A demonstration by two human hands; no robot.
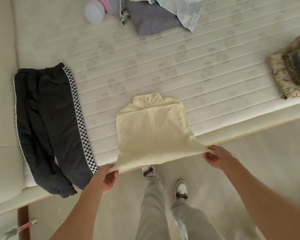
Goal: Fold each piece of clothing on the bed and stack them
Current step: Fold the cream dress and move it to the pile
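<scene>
A bare quilted mattress (163, 66) on a bed fills the upper frame, pale floor below. At left lie black track pants (48, 125) with a checkered stripe, cuffs drooping over the edge. In the centre a cream shirt (151, 130) lies collar-away; the left hand (106, 179) pinches its lower left corner and the right hand (215, 156) pinches the lower right, hem stretched past the bed edge. Uneven pull could skew the fold or drag the shirt off. Unfolded clothes (154, 16) sit at top centre, a patterned pile (287, 71) at right.
</scene>
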